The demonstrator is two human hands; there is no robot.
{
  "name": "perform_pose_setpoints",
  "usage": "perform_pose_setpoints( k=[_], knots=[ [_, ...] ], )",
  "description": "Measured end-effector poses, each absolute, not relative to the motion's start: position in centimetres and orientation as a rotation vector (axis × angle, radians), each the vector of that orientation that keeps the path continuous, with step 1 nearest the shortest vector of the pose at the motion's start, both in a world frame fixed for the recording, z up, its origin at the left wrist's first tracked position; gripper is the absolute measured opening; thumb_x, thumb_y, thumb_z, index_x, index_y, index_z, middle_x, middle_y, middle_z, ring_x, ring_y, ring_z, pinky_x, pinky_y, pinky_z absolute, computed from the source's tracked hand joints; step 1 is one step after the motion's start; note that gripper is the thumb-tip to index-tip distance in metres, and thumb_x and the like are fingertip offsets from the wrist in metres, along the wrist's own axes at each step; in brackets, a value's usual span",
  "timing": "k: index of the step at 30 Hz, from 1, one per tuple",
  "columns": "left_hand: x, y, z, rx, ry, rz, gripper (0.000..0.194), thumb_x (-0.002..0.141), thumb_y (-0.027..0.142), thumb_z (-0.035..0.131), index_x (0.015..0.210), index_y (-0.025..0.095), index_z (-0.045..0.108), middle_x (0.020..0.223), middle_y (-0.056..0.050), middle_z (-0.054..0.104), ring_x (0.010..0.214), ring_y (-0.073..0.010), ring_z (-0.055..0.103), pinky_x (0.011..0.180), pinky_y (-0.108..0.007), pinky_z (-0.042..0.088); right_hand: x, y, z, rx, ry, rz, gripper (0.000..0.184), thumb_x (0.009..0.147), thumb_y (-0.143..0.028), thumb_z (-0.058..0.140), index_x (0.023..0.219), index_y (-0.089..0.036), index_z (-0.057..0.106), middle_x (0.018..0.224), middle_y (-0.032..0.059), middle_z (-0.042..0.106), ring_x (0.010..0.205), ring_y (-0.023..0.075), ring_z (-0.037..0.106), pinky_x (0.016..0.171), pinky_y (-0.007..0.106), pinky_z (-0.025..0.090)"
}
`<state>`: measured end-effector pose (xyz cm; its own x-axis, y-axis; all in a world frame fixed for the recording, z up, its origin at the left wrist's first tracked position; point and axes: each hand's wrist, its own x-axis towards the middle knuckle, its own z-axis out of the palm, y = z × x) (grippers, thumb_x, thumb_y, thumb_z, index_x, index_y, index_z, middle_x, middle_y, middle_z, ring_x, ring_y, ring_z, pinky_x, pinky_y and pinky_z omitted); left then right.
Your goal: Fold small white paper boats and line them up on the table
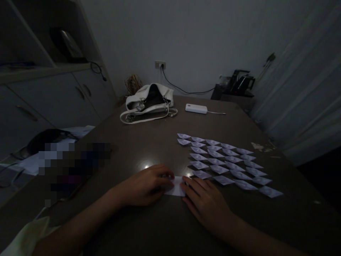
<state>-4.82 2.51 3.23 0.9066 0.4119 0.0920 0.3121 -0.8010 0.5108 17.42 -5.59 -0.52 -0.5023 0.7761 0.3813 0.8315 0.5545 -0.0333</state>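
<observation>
A small white sheet of paper (175,191) lies on the table between my hands, its ends partly covered by fingers. My left hand (146,185) is closed on the paper's left end, with the thumb and fingers bent together. On the right end, the fingertips of my right hand (205,199) press the paper down, the fingers bent and close together. To the right of the sheet, several folded paper boats (218,169) are laid out in slanting rows, the nearest ones just beyond my right hand.
A white handbag (149,101) sits at the back of the brown table (149,142), beside a white power bank (196,108) with a short cable. Black kettles (241,83) stand behind on the right. Cabinets (58,96) line the left side. A blurred-out patch covers the left table edge.
</observation>
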Motion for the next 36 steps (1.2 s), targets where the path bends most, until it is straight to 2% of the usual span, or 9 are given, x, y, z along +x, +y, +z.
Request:
perform_pose_setpoints(
  k=[36],
  knots=[
    [-4.77,2.58,3.10,2.576,0.495,0.306,0.030,0.078,0.005,0.053,0.102,0.019,0.064,0.111,-0.009,0.057,0.102,-0.0225,0.054,0.086,-0.034,0.046,17.39,-5.57,-0.42,-1.317,-2.481,-0.213,0.023,0.088,-0.022,0.053,0.107,-0.018,0.063,0.111,0.0073,0.066,0.096,0.0225,0.059,0.078,0.036,0.047]
  ],
)
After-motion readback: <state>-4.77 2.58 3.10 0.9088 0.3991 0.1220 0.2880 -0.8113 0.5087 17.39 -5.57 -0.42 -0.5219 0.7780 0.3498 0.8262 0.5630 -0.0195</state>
